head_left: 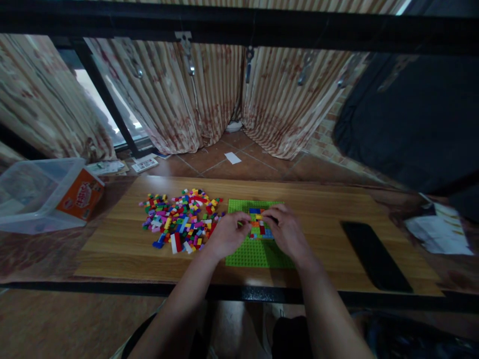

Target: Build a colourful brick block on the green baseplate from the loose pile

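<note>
A green studded baseplate (239, 258) lies on the wooden tabletop in front of me. Toy bricks (262, 230) in blue, yellow, orange, red, white and light blue form a small patch on its upper middle. My left hand (230, 233) is at the left side of this patch, its thumb and fingers drawn together; whatever they hold is too small to make out. From the right, my right hand (286, 230) reaches over the patch with its fingers closed, the tips beside a yellow brick (259, 217). I cannot tell if that brick is pinched or just touched.
A heap of loose coloured bricks (183, 219) spreads left of the baseplate. A clear plastic box (41, 199) with an orange label stands at the far left. On the right lies a black phone-like slab (376, 257); white papers (436, 229) sit beyond it.
</note>
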A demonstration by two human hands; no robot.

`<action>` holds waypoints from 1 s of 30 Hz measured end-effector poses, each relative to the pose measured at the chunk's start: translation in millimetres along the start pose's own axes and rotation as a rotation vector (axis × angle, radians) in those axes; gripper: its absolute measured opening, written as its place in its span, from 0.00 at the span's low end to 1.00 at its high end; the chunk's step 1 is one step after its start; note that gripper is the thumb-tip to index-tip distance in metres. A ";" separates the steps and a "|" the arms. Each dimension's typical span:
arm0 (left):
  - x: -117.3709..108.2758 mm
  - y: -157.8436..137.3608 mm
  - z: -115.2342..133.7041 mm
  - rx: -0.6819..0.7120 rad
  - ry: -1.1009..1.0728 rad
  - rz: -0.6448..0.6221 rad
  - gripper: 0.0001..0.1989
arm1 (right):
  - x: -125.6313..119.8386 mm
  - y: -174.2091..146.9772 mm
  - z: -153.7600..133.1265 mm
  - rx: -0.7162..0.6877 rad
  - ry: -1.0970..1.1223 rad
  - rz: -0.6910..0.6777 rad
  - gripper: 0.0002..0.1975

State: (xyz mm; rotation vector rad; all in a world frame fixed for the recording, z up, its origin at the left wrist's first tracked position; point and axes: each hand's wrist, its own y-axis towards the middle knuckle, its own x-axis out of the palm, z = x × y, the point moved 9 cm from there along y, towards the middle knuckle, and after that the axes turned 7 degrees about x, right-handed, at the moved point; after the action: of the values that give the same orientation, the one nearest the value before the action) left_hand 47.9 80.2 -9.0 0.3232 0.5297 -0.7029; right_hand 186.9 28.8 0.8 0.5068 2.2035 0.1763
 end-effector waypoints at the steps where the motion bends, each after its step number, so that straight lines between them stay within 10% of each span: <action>1: 0.7 0.2 0.3 0.001 0.010 -0.009 0.11 | 0.3 0.1 0.5 -0.003 -0.006 0.003 0.09; 30: 12.7 -7.6 22.5 0.143 0.333 -0.056 0.20 | 5.6 -1.1 -8.5 -0.087 -0.075 0.011 0.12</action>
State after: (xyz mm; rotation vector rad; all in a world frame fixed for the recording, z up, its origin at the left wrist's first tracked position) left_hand 58.7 57.9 1.5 0.5668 0.8089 -0.7476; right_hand 176.8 30.5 1.9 0.4699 2.1109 0.2539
